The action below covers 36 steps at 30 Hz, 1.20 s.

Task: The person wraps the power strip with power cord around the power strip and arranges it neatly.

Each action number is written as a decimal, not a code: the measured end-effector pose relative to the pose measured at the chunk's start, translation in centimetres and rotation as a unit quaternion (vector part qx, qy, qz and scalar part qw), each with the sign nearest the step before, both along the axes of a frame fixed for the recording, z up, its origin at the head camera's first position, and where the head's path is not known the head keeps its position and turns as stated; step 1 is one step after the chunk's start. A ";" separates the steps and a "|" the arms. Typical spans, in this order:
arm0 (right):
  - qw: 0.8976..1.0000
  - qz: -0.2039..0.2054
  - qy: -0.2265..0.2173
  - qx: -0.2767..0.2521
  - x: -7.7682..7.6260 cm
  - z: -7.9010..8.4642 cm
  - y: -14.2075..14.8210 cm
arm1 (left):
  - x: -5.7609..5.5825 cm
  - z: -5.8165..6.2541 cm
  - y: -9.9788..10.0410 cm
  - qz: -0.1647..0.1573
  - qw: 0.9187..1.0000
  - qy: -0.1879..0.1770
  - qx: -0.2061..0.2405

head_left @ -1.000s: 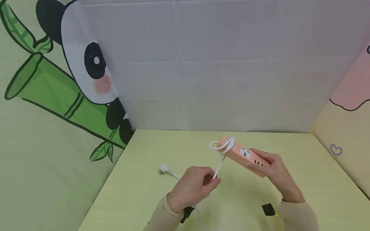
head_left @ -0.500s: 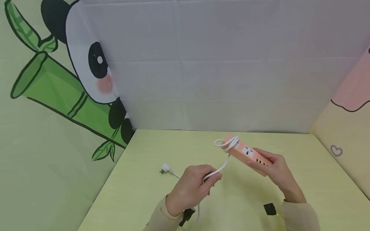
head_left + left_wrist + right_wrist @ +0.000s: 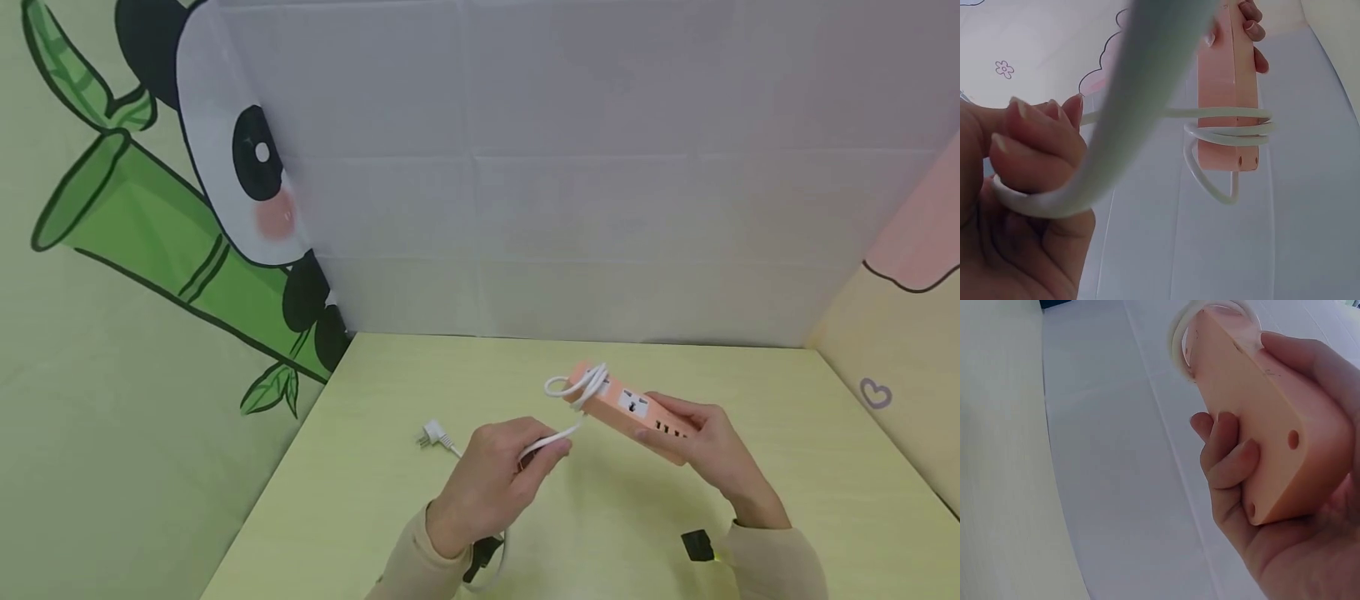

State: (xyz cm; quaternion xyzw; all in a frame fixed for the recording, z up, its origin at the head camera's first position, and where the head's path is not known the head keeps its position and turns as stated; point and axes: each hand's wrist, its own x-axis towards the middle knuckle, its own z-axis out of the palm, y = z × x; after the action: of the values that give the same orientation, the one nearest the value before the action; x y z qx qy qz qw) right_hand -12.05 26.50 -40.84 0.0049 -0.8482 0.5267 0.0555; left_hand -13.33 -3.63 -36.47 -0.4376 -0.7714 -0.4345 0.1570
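My right hand (image 3: 708, 446) grips the near end of a pink power strip (image 3: 615, 408), held tilted over the table with its sockets facing up. A white cord (image 3: 551, 439) is wound a few turns around the strip's far end, with a small loop sticking out to the left. My left hand (image 3: 498, 475) pinches the cord a short way from those turns, its fingers curled round it in the left wrist view. From there the cord hangs in a loop below the hand. Its white plug (image 3: 432, 433) shows beyond the left hand.
The pale yellow table (image 3: 390, 375) ends at a grey-white wall sheet (image 3: 570, 208) at the back. Side panels with a panda (image 3: 225, 183) and a pink pattern stand left and right. A black piece (image 3: 697, 546) is by the right sleeve.
The left hand has drawn slightly leftward and up, and the cord between it and the strip has swung from steep to nearly level. The strip shifted right, then back left.
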 end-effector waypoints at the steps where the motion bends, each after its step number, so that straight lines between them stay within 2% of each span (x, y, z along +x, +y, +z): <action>1: 1.000 0.002 0.003 0.001 0.0 -0.1 0.0 | 0.0 0.0 0.0 0.001 1.000 0.000 0.002; 10: 1.000 0.020 0.013 0.006 0.6 0.0 -0.3 | 0.2 0.1 -0.1 0.003 1.000 0.014 0.020; 16: 1.000 0.023 0.005 0.008 0.8 -0.3 -0.4 | 0.3 0.0 -0.1 0.001 1.000 0.014 0.027; 28: 1.000 0.027 -0.002 0.007 1.5 -0.3 -0.4 | 0.6 -0.1 0.0 -0.007 0.999 0.026 0.029; 36: 1.000 0.027 -0.011 0.001 1.9 -0.4 -0.5 | 0.9 -0.2 -0.1 -0.008 1.000 0.018 0.023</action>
State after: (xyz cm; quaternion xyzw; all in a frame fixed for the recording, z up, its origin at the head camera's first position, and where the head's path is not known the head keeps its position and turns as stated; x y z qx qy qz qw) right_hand -10.15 25.95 -41.25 0.0219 -0.8488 0.5273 0.0325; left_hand -12.48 -3.70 -36.64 -0.4477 -0.7551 -0.4448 0.1777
